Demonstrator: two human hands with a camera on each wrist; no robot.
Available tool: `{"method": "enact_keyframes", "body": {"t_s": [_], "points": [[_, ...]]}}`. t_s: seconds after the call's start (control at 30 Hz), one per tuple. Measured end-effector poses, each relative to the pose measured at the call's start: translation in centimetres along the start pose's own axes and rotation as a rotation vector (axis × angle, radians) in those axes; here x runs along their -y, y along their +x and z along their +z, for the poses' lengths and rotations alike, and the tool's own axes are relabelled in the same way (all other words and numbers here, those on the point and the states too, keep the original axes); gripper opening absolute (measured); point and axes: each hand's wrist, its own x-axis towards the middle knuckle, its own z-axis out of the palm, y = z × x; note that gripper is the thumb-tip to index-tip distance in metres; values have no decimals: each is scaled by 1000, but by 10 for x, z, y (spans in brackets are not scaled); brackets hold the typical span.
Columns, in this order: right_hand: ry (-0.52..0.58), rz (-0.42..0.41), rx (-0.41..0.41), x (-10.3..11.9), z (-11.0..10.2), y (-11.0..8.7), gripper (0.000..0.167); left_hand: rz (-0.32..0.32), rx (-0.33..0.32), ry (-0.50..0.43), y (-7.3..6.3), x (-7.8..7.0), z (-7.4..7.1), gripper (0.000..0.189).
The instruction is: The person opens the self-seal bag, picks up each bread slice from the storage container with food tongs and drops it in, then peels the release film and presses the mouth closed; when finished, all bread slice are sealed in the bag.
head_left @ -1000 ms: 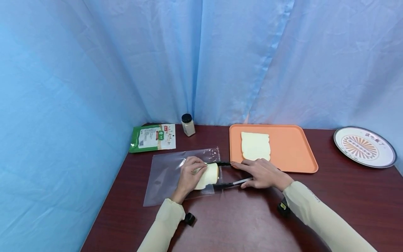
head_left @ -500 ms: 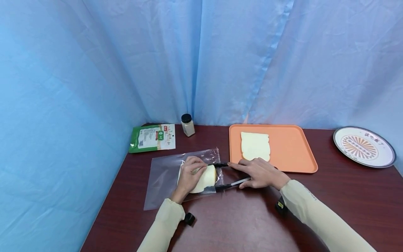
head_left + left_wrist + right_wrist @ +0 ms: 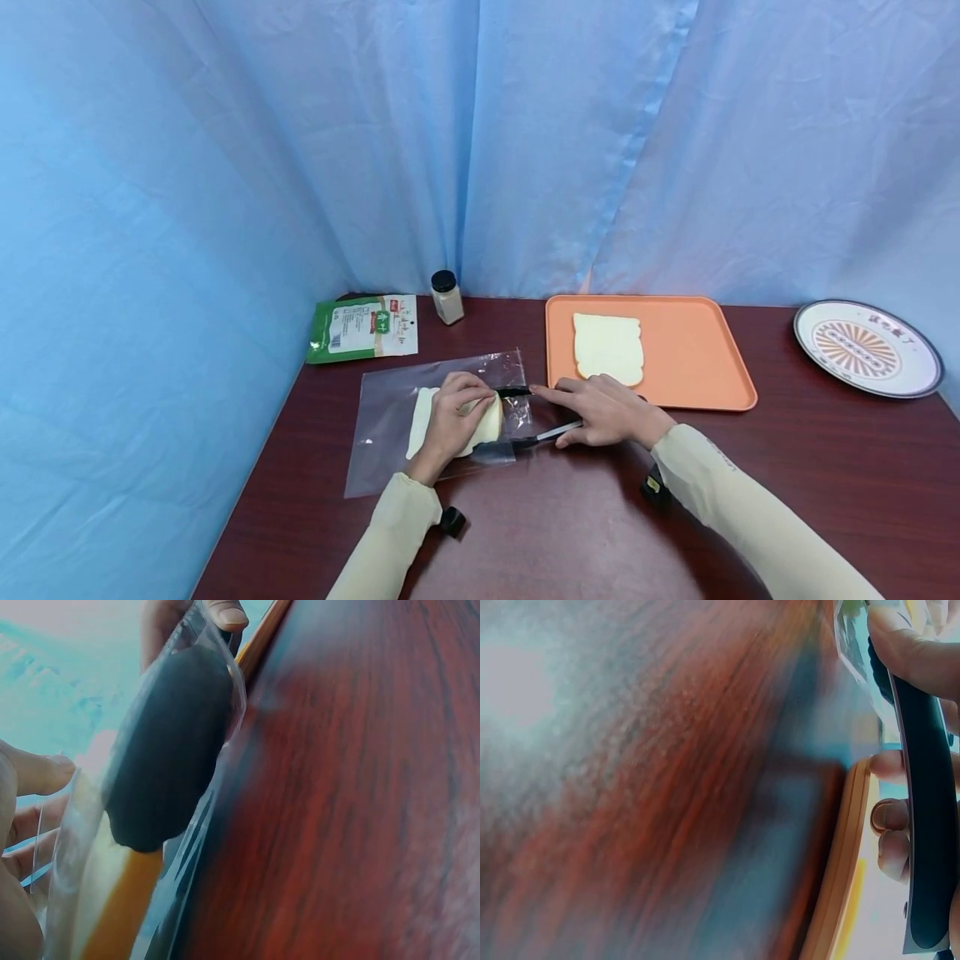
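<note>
A slice of white bread [image 3: 422,419] lies inside a clear plastic bag [image 3: 375,450] on the table. My left hand [image 3: 455,417] is over the bag and pinches its upper layer near the mouth, covering the middle of the slice. With my right hand [image 3: 603,410] I hold a pair of tongs [image 3: 558,431], thumb along one arm and fingers along the other. Their black tips reach into the bag's mouth and flank the slice on both sides. In the left wrist view one black tip [image 3: 169,750] shows through the plastic, against the bread's brown crust [image 3: 124,907].
An orange tray [image 3: 693,358] with another bread slice [image 3: 609,348] sits just beyond my right hand. A green and white packet [image 3: 363,328] and a black-capped jar [image 3: 447,297] stand behind the bag. At the far right is a patterned plate [image 3: 813,317]. Blue curtains enclose the table.
My right hand and the tongs have moved left, and the bread has slid deeper into the bag, now showing left of my left hand. The left hand has stayed nearly in place.
</note>
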Motion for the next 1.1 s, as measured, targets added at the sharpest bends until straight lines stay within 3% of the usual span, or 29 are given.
{"method": "enact_keyframes", "body": {"t_s": [0.47, 0.8, 1.1], "points": [[-25, -33, -38, 2, 1, 13, 82, 11, -1, -8, 3, -3, -1, 4], [-9, -12, 16, 5, 1, 23, 84, 16, 6, 7, 1, -4, 0, 4], [-27, 8, 16, 8, 4, 26, 86, 12, -1, 5, 1, -1, 0, 4]]}}
